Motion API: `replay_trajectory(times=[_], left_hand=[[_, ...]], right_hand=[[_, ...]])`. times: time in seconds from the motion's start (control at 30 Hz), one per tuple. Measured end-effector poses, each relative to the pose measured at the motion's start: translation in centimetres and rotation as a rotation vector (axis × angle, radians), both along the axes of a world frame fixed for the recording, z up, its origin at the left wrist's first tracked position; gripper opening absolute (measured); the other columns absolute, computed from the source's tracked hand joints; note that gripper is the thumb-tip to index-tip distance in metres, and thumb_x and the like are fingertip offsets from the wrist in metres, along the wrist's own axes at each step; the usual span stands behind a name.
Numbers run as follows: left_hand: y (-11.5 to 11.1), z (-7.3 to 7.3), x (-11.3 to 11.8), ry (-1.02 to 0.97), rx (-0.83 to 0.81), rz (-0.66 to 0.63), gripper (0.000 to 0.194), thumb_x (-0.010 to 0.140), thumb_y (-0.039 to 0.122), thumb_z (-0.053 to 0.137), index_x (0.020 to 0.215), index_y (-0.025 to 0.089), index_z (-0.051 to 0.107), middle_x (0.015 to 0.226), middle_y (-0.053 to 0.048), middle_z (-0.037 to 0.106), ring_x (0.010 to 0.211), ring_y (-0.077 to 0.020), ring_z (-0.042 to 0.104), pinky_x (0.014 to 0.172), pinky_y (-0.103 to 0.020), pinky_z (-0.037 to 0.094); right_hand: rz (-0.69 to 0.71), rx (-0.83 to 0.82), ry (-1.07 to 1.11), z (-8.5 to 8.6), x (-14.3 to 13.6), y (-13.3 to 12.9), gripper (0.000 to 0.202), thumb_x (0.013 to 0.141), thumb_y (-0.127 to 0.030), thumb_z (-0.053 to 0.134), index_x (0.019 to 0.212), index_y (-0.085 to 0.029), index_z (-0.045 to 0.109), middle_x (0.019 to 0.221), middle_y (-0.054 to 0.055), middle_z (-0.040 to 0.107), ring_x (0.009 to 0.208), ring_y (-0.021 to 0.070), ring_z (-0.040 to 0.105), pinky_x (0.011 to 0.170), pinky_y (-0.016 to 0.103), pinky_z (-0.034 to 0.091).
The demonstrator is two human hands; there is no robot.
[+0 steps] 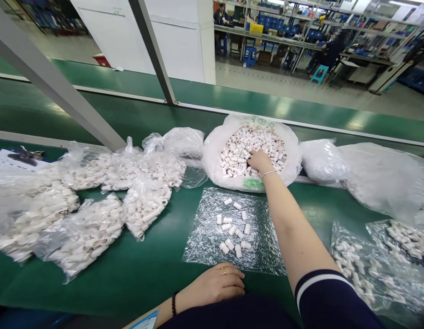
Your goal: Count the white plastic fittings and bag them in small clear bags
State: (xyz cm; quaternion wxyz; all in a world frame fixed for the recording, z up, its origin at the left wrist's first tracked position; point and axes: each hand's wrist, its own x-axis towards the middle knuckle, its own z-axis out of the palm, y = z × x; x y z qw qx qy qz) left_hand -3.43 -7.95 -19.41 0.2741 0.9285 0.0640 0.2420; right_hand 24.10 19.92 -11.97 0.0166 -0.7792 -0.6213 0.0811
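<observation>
My right hand [260, 161] reaches into a large open plastic bag [212, 160] full of short white tubes [246, 141]. Its fingertips are down among the tubes, and whether they grip any is hidden. Nearer to me, a flat clear plastic sheet [201, 242] lies on the green table [157, 269] with several loose white tubes [233, 229] scattered on it. My left hand [222, 284] rests at the table's front edge, just below the sheet, with its fingers together and curled slightly down.
Clear bags of white tubes [95, 228] crowd the left side. More bags of white fittings [359, 269] lie at the right. A white bag [323, 160] sits beside the big one. A slanted metal post [67, 87] stands at the left; a person [331, 50] sits far behind.
</observation>
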Motion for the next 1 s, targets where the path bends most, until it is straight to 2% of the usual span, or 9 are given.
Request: replay_trajectory(times=[0.23, 0.4, 0.6, 0.73, 0.87, 1.0], left_hand=[[0.0, 0.0, -0.1, 0.023, -0.019, -0.012, 0.022, 0.101, 0.027, 0.045, 0.104, 0.024, 0.066, 0.107, 0.004, 0.075, 0.113, -0.0138, 0.065, 0.106, -0.025, 0.049], [0.0, -0.5, 0.1, -0.03, -0.001, 0.021, 0.027, 0.103, 0.03, 0.039, 0.101, 0.025, 0.066, 0.104, 0.005, 0.075, 0.11, -0.0129, 0.066, 0.105, -0.023, 0.049], [0.1, -0.6, 0.2, 0.042, 0.05, -0.011, 0.021, 0.1, 0.029, 0.046, 0.099, 0.024, 0.066, 0.106, 0.004, 0.075, 0.109, -0.0131, 0.067, 0.104, -0.025, 0.051], [0.2, 0.4, 0.1, -0.001, 0.093, -0.012, 0.019, 0.1, 0.024, 0.046, 0.1, 0.02, 0.065, 0.105, 0.001, 0.075, 0.108, -0.0122, 0.066, 0.104, -0.024, 0.048], [0.1, 2.0, 0.5, -0.042, 0.154, -0.037, 0.017, 0.099, 0.018, 0.048, 0.106, 0.016, 0.063, 0.106, -0.003, 0.074, 0.107, -0.0124, 0.065, 0.106, -0.025, 0.045], [0.2, 3.5, 1.5, -0.029, 0.144, -0.098, 0.02, 0.1, 0.019, 0.046, 0.108, 0.015, 0.064, 0.108, -0.003, 0.074, 0.108, -0.0124, 0.064, 0.105, -0.024, 0.044]], right_hand=[[0.033, 0.028, 0.051, 0.0, 0.6, -0.6, 0.049, 0.079, -0.027, 0.058, 0.127, -0.023, 0.063, 0.13, 0.014, 0.058, 0.115, 0.0309, 0.058, 0.093, 0.038, 0.048], [-0.015, 0.107, 0.116, -0.2, 1.0, -1.3, 0.05, 0.077, -0.028, 0.059, 0.127, -0.025, 0.063, 0.129, 0.012, 0.06, 0.107, 0.0276, 0.062, 0.086, 0.034, 0.05], [-0.088, 0.199, 0.213, 0.1, 1.5, -1.2, 0.038, 0.078, -0.03, 0.055, 0.113, -0.019, 0.068, 0.095, 0.006, 0.072, 0.081, 0.0205, 0.066, 0.067, 0.026, 0.05], [-0.106, 0.218, 0.236, 0.7, 2.0, -1.0, 0.035, 0.08, -0.029, 0.051, 0.107, -0.015, 0.07, 0.084, 0.005, 0.073, 0.069, 0.0173, 0.065, 0.063, 0.024, 0.049], [-0.053, 0.222, 0.205, 1.4, 2.0, -1.5, 0.035, 0.082, -0.028, 0.049, 0.108, -0.018, 0.071, 0.093, 0.006, 0.073, 0.082, 0.0191, 0.066, 0.074, 0.026, 0.049], [0.061, 0.175, 0.127, 1.5, 0.1, -2.7, 0.033, 0.081, -0.026, 0.055, 0.108, -0.022, 0.072, 0.107, 0.008, 0.07, 0.095, 0.0225, 0.065, 0.087, 0.031, 0.048]])
